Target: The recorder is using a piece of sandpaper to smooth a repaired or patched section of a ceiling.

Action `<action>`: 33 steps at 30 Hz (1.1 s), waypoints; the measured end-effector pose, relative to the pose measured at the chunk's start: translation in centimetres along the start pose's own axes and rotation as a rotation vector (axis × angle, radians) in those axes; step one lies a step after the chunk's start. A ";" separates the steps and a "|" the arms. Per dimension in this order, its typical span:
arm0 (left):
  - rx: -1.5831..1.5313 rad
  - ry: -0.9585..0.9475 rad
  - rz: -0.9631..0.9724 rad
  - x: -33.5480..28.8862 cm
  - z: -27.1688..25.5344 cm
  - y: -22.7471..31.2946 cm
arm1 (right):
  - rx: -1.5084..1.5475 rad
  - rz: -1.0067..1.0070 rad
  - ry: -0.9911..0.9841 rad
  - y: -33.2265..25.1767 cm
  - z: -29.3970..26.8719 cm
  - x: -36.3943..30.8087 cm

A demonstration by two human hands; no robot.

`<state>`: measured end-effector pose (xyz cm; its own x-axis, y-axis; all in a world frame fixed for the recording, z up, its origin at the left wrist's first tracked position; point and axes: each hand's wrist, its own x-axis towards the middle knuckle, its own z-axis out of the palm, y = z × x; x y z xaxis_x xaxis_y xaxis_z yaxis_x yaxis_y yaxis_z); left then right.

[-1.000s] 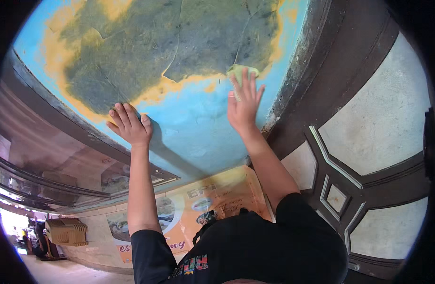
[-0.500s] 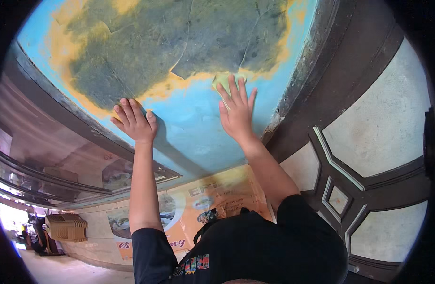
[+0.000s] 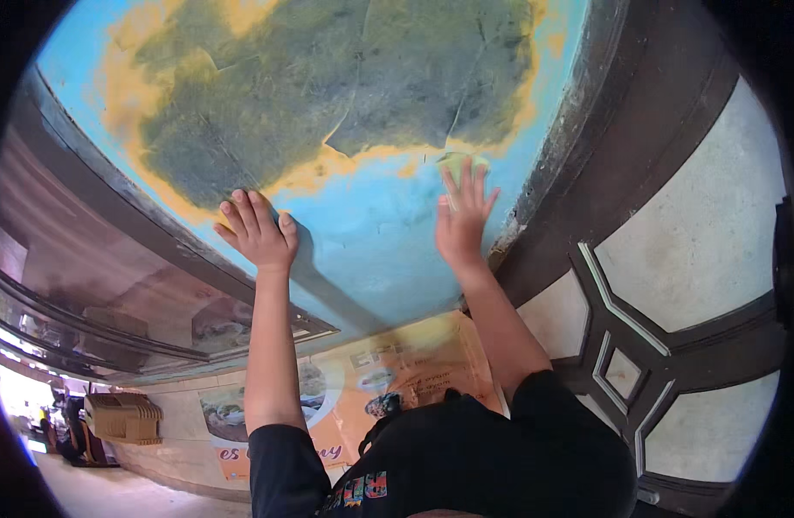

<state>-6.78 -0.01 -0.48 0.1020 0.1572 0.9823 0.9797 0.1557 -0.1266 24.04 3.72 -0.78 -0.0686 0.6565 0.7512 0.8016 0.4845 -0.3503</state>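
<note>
Both my arms reach up to a light-blue painted wall (image 3: 367,250) with a large dark grey bare patch (image 3: 414,82) bordered by yellow-orange. My left hand (image 3: 263,237) lies flat at the patch's lower left edge, fingers spread, with nothing in it. Under the fingers of my right hand (image 3: 463,229) is a thin pale yellow-green sheet (image 3: 451,161), pressed against the wall just below the patch's lower right edge. Part of it shows above the fingertips and the rest is hidden; whether it is abrasive paper or cloth I cannot tell.
A dark wooden frame with a glossy pane (image 3: 147,285) borders the wall on the left. On the right stands a dark door with pale panels (image 3: 690,207). An orange printed banner (image 3: 449,354) hangs lower down, and a tan plastic crate (image 3: 125,419) is at the far lower left.
My right hand has slid right and slightly down along the wall with the sheet. The left hand keeps its place at the patch's edge while the whole view shifts a little.
</note>
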 end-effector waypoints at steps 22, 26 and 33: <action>-0.040 0.006 0.001 -0.3 3.7 -0.1 | 0.073 -0.138 -0.085 -0.3 3.1 1.2; -0.030 -0.004 -0.001 0.2 4.3 -0.2 | -0.022 0.069 0.035 1.9 3.2 2.8; -0.049 -0.006 -0.012 -0.9 3.1 -1.1 | 0.044 -0.152 -0.007 -2.3 3.2 1.7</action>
<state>-8.45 2.75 -1.68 0.0891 0.1618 0.9828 0.9882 0.1094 -0.1076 20.18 5.57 -0.53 -0.1911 0.5776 0.7936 0.7550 0.6032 -0.2572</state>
